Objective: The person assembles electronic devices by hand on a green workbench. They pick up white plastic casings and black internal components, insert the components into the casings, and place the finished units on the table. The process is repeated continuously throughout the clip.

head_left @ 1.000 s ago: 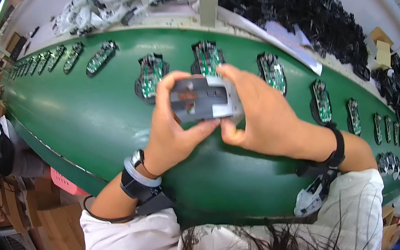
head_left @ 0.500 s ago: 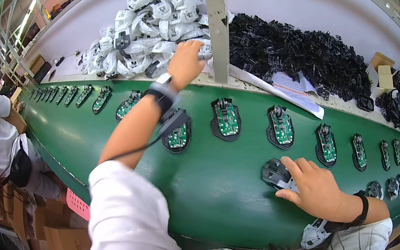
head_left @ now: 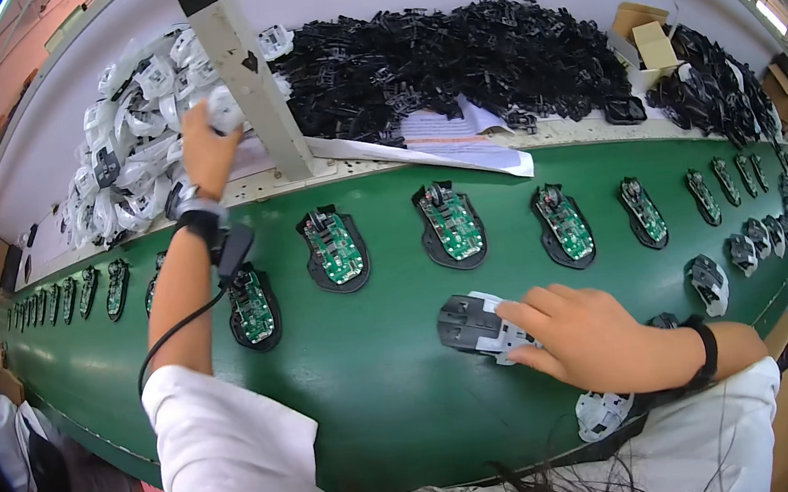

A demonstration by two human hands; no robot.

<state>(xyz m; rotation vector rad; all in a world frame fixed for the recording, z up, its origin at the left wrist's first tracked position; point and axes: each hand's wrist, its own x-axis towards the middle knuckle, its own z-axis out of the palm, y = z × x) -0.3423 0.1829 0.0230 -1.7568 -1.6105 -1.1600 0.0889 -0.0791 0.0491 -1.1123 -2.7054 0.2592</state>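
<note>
My left hand (head_left: 209, 153) reaches up to the heap of white, plastic-bagged parts (head_left: 137, 110) at the far left, just beside the upright post. Its fingers are closed round a whitish bagged part (head_left: 224, 111), partly blurred. My right hand (head_left: 600, 338) grips one end of a black-and-grey computer mouse shell (head_left: 472, 323), thumb on the near edge and fingers over the far one. That shell is low over or on the green bench; which, I cannot tell. Beyond it stand black mouse bases with green circuit boards (head_left: 455, 226) in a row.
A metal post (head_left: 247, 76) rises at the bench's back edge, near my left hand. Behind the row lie a heap of small black plastic parts (head_left: 449, 59), papers (head_left: 441, 150) and an open carton (head_left: 651, 43). More mouse shells (head_left: 708, 284) sit at right; another pale shell (head_left: 603, 414) lies near my body.
The view has swung to the right, so the bench appears shifted left. A whitish part now shows at my left hand's fingers. My right hand still has the mouse shell.
</note>
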